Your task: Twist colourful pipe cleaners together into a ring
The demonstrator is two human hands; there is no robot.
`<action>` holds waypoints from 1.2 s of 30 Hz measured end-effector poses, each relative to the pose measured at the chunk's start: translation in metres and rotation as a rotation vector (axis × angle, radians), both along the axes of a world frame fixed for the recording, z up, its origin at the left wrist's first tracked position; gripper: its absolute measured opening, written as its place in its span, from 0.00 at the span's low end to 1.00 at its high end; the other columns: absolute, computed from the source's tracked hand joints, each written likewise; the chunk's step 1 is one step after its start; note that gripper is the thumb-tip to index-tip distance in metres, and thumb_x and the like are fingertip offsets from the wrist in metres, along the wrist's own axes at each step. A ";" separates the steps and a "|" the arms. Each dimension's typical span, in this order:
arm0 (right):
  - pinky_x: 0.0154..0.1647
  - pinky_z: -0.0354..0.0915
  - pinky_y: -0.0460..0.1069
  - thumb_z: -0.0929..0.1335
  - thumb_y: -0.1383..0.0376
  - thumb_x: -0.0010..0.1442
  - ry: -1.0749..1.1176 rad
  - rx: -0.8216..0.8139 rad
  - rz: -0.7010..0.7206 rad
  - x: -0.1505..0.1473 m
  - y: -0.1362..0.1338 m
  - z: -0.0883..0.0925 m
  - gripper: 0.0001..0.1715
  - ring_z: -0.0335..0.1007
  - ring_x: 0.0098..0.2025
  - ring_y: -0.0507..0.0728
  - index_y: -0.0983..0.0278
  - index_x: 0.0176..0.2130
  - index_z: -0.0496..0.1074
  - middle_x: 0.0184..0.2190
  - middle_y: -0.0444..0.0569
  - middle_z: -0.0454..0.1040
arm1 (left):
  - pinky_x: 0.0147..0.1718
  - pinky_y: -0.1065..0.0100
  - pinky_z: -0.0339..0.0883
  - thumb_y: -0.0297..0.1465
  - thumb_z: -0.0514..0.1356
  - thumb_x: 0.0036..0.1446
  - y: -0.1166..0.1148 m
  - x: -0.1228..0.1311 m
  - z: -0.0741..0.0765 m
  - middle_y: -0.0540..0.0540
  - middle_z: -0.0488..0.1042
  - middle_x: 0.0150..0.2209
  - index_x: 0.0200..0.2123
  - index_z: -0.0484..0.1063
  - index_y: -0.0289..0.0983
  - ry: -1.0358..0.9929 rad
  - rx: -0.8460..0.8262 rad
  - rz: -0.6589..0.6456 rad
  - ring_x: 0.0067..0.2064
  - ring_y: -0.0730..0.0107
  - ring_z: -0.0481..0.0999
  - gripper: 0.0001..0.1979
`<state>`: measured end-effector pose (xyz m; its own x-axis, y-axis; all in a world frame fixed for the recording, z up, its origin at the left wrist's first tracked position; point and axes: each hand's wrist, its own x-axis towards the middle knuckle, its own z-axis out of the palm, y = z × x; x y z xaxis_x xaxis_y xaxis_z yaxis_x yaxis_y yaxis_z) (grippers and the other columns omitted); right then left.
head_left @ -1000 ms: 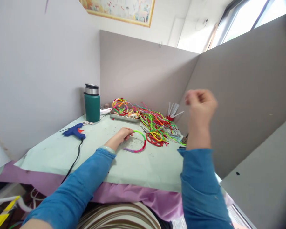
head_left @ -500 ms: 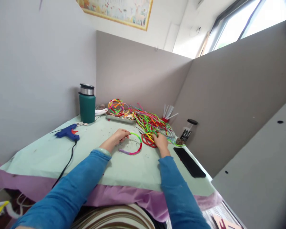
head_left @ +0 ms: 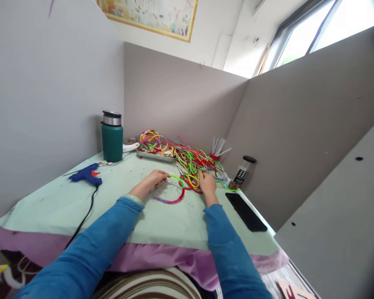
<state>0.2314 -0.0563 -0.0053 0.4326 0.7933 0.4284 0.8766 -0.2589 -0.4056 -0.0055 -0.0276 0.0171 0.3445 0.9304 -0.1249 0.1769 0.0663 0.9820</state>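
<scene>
My left hand (head_left: 157, 178) pinches the green end of a C-shaped headband (head_left: 183, 193) wrapped in fuzzy green, red, pink and purple pipe cleaner. The band's open side faces left, its purple end near the cloth. My right hand (head_left: 208, 183) is closed at the near edge of the pipe cleaner pile, its fingertips at a curved yellow pipe cleaner (head_left: 193, 185). Red pipe cleaner coils (head_left: 195, 190) lie just beneath it. Scissors (head_left: 180, 169), partly covered, rest between the hands at the pile's edge.
A heap of coloured pipe cleaners (head_left: 195, 155) and a metal tray (head_left: 157, 157) lie at the back. On the left are a green bottle (head_left: 112, 143) and a blue glue gun (head_left: 86, 174) with its cord. To the right stand a lidded jar (head_left: 243, 174) and a black phone (head_left: 246, 211).
My right hand has drawn slightly left, and the yellow pipe cleaner's curve now shows more plainly beside it. My left hand still holds the headband. The whole view has shifted a little.
</scene>
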 end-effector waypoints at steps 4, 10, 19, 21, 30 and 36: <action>0.39 0.58 0.48 0.52 0.60 0.61 0.102 0.113 -0.025 0.016 0.007 -0.004 0.26 0.67 0.39 0.57 0.67 0.41 0.73 0.38 0.56 0.73 | 0.14 0.72 0.40 0.30 0.56 0.54 -0.001 -0.001 0.001 0.54 0.62 0.16 0.27 0.66 0.32 0.041 0.021 0.000 0.12 0.84 0.49 0.07; 0.48 0.55 0.49 0.54 0.61 0.61 0.103 0.096 0.177 0.028 0.021 -0.015 0.23 0.63 0.46 0.56 0.63 0.47 0.71 0.47 0.49 0.71 | 0.14 0.72 0.39 0.32 0.56 0.54 0.003 -0.001 -0.003 0.54 0.62 0.16 0.27 0.67 0.31 0.039 0.004 0.008 0.12 0.84 0.49 0.09; 0.46 0.53 0.52 0.54 0.57 0.62 0.055 0.102 0.150 0.022 0.025 -0.018 0.24 0.60 0.47 0.59 0.61 0.48 0.69 0.50 0.51 0.68 | 0.15 0.73 0.41 0.38 0.51 0.58 0.013 -0.001 -0.011 0.51 0.65 0.18 0.36 0.70 0.29 -0.009 -0.028 0.023 0.13 0.83 0.50 0.17; 0.42 0.55 0.50 0.52 0.56 0.62 0.076 0.207 0.154 0.025 0.024 -0.015 0.27 0.63 0.42 0.58 0.65 0.42 0.72 0.43 0.53 0.72 | 0.15 0.73 0.41 0.41 0.53 0.57 0.013 -0.002 -0.011 0.52 0.63 0.16 0.35 0.71 0.29 0.006 -0.036 0.033 0.13 0.82 0.50 0.19; 0.34 0.55 0.49 0.53 0.56 0.59 0.176 0.279 -0.045 0.035 0.020 -0.016 0.29 0.65 0.32 0.58 0.70 0.32 0.75 0.30 0.58 0.74 | 0.14 0.72 0.40 0.39 0.58 0.52 0.007 -0.002 -0.007 0.55 0.59 0.13 0.26 0.68 0.31 0.047 0.026 -0.004 0.12 0.83 0.50 0.15; 0.43 0.55 0.51 0.53 0.63 0.58 0.141 0.465 -0.132 0.038 0.014 -0.009 0.25 0.65 0.41 0.60 0.71 0.39 0.73 0.38 0.61 0.73 | 0.14 0.72 0.40 0.37 0.61 0.48 0.001 -0.002 -0.002 0.55 0.59 0.14 0.24 0.65 0.33 0.032 0.040 -0.052 0.12 0.83 0.50 0.12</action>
<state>0.2690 -0.0424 -0.0146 0.5955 0.4675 0.6533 0.7768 -0.1275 -0.6167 -0.0080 -0.0266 0.0147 0.3893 0.9157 -0.1001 0.2103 0.0174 0.9775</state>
